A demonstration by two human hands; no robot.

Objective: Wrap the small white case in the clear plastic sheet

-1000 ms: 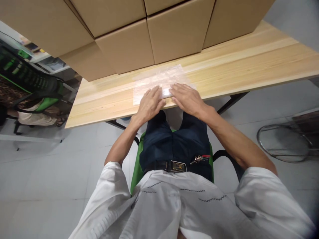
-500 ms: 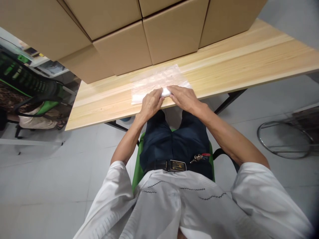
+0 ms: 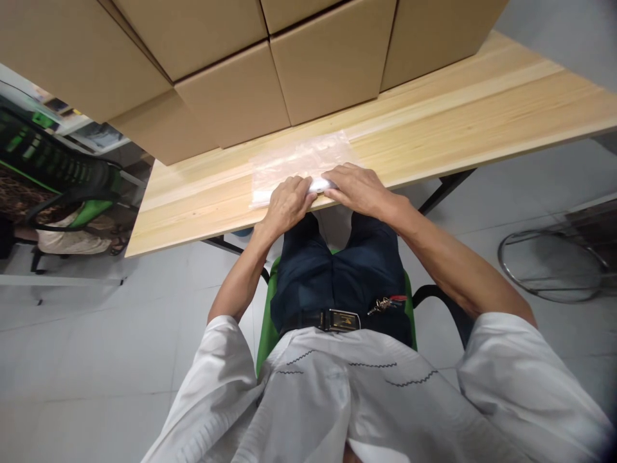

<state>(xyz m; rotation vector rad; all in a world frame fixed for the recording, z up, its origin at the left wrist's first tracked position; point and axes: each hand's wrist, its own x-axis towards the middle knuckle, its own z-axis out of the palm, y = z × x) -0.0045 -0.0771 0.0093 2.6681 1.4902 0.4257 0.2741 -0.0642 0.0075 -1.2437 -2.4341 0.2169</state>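
Note:
A thin, clear plastic sheet [image 3: 301, 159] with a pinkish sheen lies flat near the front edge of the wooden table; whether it is a bag I cannot tell. Its near side is gathered into a whitish roll [image 3: 319, 184]. My left hand [image 3: 289, 200] is closed over the left part of this roll, thumb on the near side and fingers on top. Close beside it, my right hand [image 3: 357, 186] grips the right part in the same way. Between the two hands a short stretch of the roll shows. The parts under my palms are hidden.
Stacked cardboard boxes [image 3: 236, 96] stand along the back of the table [image 3: 448, 122]. At left is a green and black chair [image 3: 53, 161] with a seated person's leg beside it. A round metal-framed stool [image 3: 549, 267] stands at right.
Both hands have shifted slightly toward me, and the roll between them has turned a little. Less of the flat sheet shows beyond my right hand. The camera view has moved slightly.

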